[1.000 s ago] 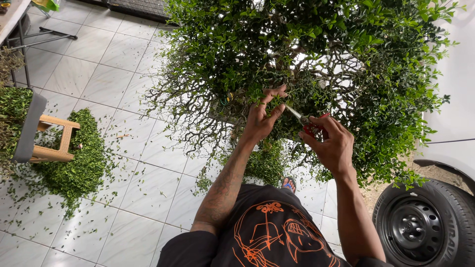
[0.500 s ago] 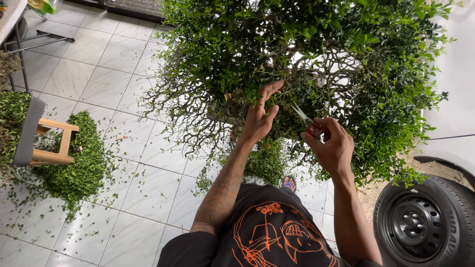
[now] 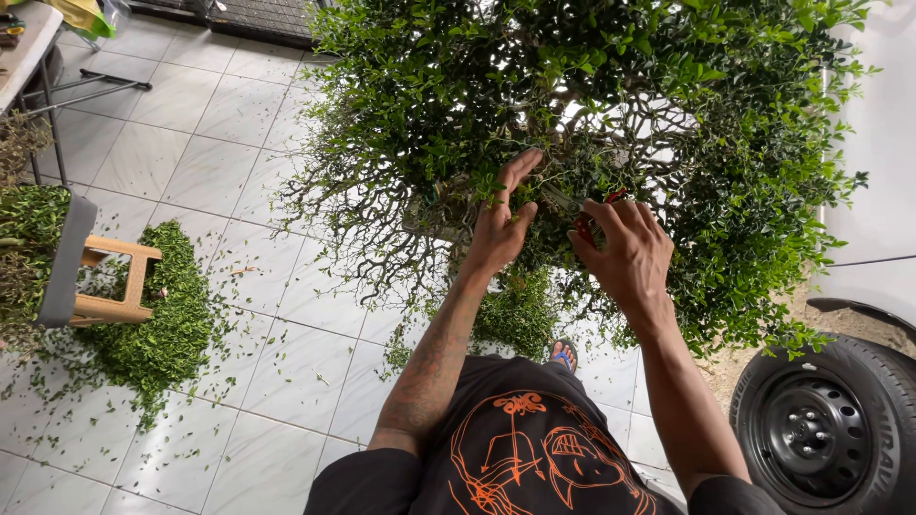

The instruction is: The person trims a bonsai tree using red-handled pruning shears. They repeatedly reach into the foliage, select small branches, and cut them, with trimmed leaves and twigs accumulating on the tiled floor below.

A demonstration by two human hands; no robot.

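A large bonsai-like bush [image 3: 611, 105] with dense small green leaves and bare twisted twigs fills the upper middle. My left hand [image 3: 501, 224] reaches into its lower twigs with fingers apart, touching a thin branch. My right hand [image 3: 625, 248] is closed around small red-handled pruning shears [image 3: 587, 215], whose metal blades point left toward the left hand's fingers. The bush's pot [image 3: 434, 215] is mostly hidden under the foliage.
A pile of cut leaves [image 3: 157, 324] lies on the white tiled floor at left, beside a wooden stool [image 3: 105, 277]. A car wheel [image 3: 825, 429] is at the lower right, with white car body above it. A table edge [image 3: 29, 48] sits at top left.
Both hands have moved up and deeper into the bush's twigs. The shears have come closer to the left hand's fingers.
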